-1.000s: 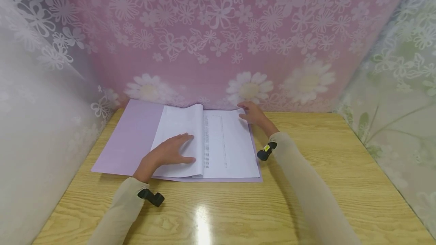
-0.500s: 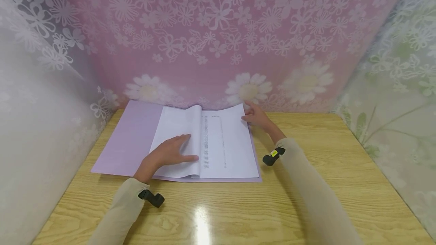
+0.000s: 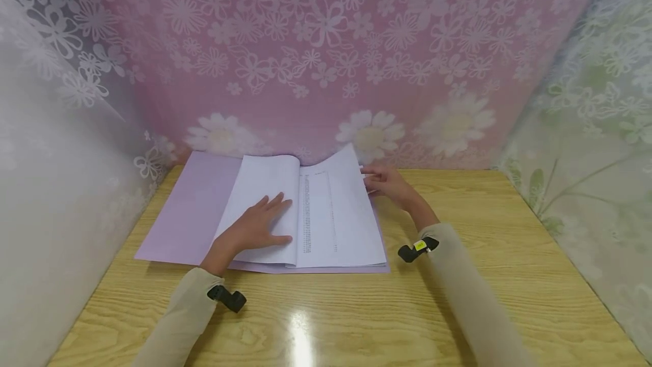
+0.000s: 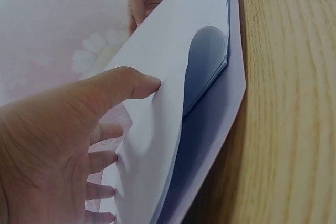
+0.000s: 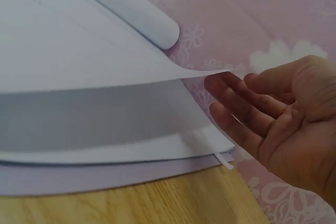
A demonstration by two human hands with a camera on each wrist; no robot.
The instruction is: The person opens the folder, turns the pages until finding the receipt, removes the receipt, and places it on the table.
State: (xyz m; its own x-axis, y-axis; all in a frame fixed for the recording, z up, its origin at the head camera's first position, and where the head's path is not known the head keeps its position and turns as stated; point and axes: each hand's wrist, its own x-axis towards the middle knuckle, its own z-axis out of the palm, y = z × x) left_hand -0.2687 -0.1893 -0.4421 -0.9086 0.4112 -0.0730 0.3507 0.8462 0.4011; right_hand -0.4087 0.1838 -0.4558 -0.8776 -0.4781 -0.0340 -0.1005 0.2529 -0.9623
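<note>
A lilac folder (image 3: 188, 208) lies open on the table with white printed pages inside. My left hand (image 3: 252, 225) rests on the turned-over left pages (image 3: 270, 171), fingers spread. In the left wrist view its thumb and fingertips touch the bulging paper. At the upper right corner of the right-hand page (image 3: 343, 203), my right hand (image 3: 389, 186) has its fingertips under the lifted sheet. The right wrist view shows that sheet's raised corner (image 5: 212, 72) over the fingertips, the thumb just beyond it. More pages (image 5: 194, 129) lie flat below.
The wooden table (image 3: 458, 299) extends in front and to the right. A pink floral backdrop (image 3: 326, 72) stands right behind the folder. Pale floral panels rise at the left (image 3: 61, 186) and right (image 3: 586, 186). A small white strip (image 5: 224, 160) sticks out from the stack's edge.
The upper right page corner has risen and bent leftward. My right hand has shifted right and slightly nearer. My left hand stays on the left pages, its fingers more spread.
</note>
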